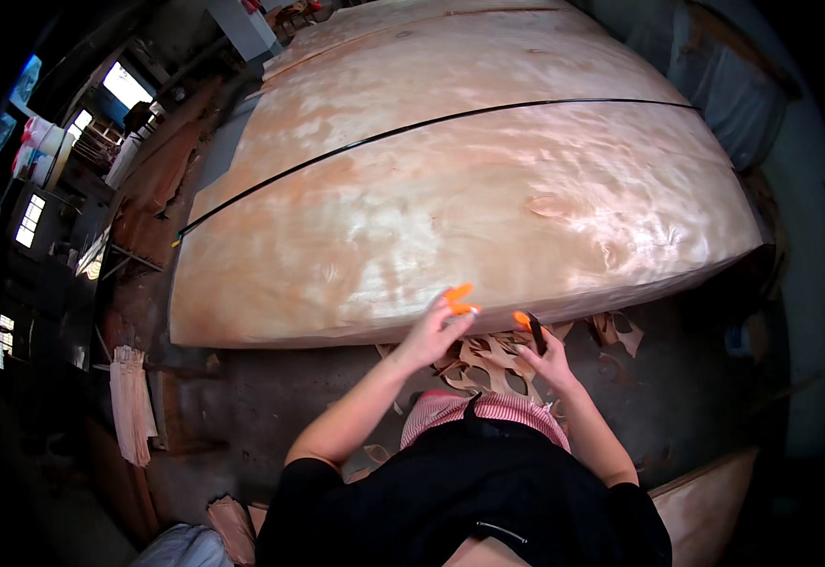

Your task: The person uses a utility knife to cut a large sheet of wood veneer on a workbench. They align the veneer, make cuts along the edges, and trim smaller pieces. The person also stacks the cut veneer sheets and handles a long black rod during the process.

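Fingers, left hand (427, 338): loosely bent, apparently free
Fingers, right hand (552, 367): around a slim black tool (537, 335)
Scraps (494, 357): on the floor (261, 402), likely already cut away
Pale sheet (412, 227): just ahead of both hands, apparently whole; amount left, cannot tell
Black strap (583, 100): across the sheet, farther off

Forearms (363, 401) extended forward; left hand (431, 335) held farther out, loosely spread; right hand (552, 364) held half-curled, nearer body.
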Action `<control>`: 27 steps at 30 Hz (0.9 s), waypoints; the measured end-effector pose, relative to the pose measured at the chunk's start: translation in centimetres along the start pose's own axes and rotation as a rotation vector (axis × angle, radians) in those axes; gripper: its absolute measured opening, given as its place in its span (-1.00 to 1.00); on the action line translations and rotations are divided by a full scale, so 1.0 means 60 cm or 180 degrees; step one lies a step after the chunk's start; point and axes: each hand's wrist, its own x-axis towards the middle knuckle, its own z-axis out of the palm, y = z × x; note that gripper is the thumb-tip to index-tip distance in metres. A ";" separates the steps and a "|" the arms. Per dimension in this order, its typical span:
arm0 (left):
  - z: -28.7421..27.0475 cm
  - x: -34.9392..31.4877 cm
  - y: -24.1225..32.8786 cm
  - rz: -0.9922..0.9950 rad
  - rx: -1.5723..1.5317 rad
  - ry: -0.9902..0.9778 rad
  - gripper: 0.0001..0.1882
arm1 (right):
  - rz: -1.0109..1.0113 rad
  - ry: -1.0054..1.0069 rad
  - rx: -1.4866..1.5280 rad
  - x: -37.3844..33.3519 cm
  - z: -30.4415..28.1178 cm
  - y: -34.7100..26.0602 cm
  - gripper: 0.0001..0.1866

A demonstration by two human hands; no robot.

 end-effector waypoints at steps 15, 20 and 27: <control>0.149 0.261 -0.061 0.1098 0.1779 -0.0318 -0.63 | 0.1118 0.0245 0.0403 0.103 -0.177 0.006 -0.84; 0.203 0.403 -0.157 0.0247 0.1838 -0.0616 -0.43 | 0.1587 0.0542 0.0301 0.149 -0.235 -0.004 -0.87; 0.299 0.548 -0.269 0.0720 0.2176 -0.0589 -0.31 | 0.1494 0.0990 0.0279 0.224 -0.287 0.064 -0.86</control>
